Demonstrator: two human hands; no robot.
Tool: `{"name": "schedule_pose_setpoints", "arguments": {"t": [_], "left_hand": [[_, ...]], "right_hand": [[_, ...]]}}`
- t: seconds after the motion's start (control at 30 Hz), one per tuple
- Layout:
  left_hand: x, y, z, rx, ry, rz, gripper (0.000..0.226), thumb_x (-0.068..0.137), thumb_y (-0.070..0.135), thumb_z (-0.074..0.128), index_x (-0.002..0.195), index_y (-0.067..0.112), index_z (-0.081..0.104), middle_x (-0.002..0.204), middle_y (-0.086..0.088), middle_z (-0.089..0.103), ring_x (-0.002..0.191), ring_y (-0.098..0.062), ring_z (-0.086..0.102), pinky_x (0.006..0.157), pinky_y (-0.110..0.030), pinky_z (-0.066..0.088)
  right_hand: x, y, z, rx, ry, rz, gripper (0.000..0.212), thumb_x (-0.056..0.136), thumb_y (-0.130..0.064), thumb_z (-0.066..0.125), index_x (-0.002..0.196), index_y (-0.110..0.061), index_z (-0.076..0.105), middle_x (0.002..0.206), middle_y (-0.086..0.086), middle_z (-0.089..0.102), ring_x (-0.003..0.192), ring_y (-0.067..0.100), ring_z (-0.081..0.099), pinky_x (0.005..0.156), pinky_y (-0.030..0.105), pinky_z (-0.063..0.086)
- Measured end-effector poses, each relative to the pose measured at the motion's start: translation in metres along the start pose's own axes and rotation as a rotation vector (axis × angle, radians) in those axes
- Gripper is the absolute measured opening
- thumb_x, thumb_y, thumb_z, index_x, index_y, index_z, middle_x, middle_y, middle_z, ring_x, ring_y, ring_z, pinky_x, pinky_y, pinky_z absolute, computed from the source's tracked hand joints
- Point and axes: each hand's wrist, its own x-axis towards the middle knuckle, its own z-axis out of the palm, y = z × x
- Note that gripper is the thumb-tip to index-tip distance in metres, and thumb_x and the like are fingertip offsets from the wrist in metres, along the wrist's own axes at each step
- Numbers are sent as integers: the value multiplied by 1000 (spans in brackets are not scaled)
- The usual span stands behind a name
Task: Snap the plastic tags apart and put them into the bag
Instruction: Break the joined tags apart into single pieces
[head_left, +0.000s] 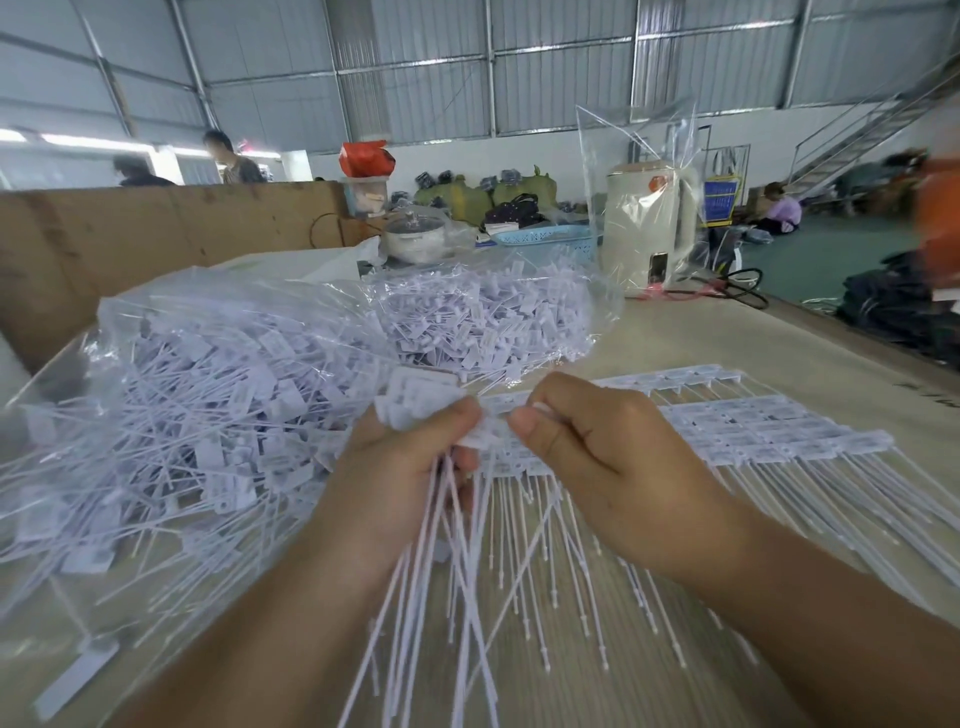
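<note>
My left hand (402, 467) is closed around a bunch of separated white plastic tags (415, 400), their long thin tails hanging down toward me. My right hand (587, 441) pinches the left end of a joined strip of tags (753, 431) that lies flat on the table, right beside the left hand. More joined strips lie stacked under and behind it. A clear plastic bag (197, 389) full of loose tags lies at the left, its mouth toward my hands. A second clear bag of tags (493, 312) sits behind it.
A tall cardboard wall (156, 234) borders the wooden table (675, 332) on the left. At the back stand a bagged cream kettle (649, 228), a pot (415, 234), a blue basket (550, 239) and a black cable (737, 291). People are in the background.
</note>
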Motion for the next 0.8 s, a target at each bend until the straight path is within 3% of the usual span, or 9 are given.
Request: {"name": "schedule_pose_setpoints", "arguments": {"t": [0.13, 0.2, 0.33, 0.43, 0.53, 0.63, 0.73, 0.8], "left_hand": [[-8, -2, 21, 65, -118, 182, 22, 86, 29, 70, 94, 9, 63, 61, 4, 62, 53, -8, 58, 47, -21, 45], [-9, -3, 23, 63, -117, 222, 23, 90, 26, 67, 98, 5, 60, 67, -3, 62, 58, -11, 58, 49, -22, 46], [-9, -5, 26, 32, -128, 243, 26, 88, 22, 64, 109, 9, 57, 94, -20, 65, 77, -21, 64, 61, -25, 54], [-12, -8, 28, 162, -200, 286, 43, 74, 10, 64, 111, 27, 49, 90, -6, 66, 79, -15, 66, 64, -29, 53], [-10, -13, 34, 267, -166, 336, 58, 68, 3, 68, 112, 31, 43, 91, 8, 68, 79, -9, 69, 62, -28, 56], [-9, -16, 38, 298, -119, 386, 57, 73, 0, 67, 109, 38, 42, 87, 13, 68, 70, -4, 68, 53, -24, 53], [-8, -15, 36, 340, -108, 466, 54, 80, 14, 64, 120, 42, 40, 93, 17, 70, 81, -1, 69, 62, -17, 53], [-6, -12, 44, 345, -107, 488, 50, 84, 33, 62, 129, 29, 40, 95, 15, 70, 88, -4, 69, 72, -26, 57]], "right_hand": [[-1, 2, 8, 77, -9, 74, 28, 96, -39, 48, 70, -26, 45, 55, -9, 45, 47, 7, 41, 47, 32, 35], [-1, 2, 10, 119, -7, 110, 22, 97, -36, 49, 78, -25, 51, 60, -8, 55, 53, 9, 50, 51, 31, 41], [-1, 1, 16, 108, 46, 157, 22, 95, -40, 47, 76, -28, 47, 58, -14, 52, 51, 3, 46, 47, 17, 34], [0, 2, 19, 83, 110, 233, 24, 97, -38, 47, 81, -20, 48, 60, -8, 52, 55, 5, 49, 51, 22, 38], [1, 1, 21, 158, 142, 312, 24, 97, -38, 47, 86, -17, 48, 68, -6, 56, 60, 8, 55, 57, 34, 47], [-2, -2, 23, 189, 118, 313, 29, 94, -49, 45, 94, -20, 48, 72, -14, 59, 62, -1, 56, 53, 18, 45], [-6, -2, 27, 195, 81, 311, 55, 86, -67, 44, 126, -30, 41, 107, -21, 57, 95, -5, 58, 80, 21, 48], [-6, -4, 29, 249, 91, 274, 69, 81, -70, 47, 141, -43, 27, 130, -21, 43, 120, 0, 49, 98, 30, 46]]}}
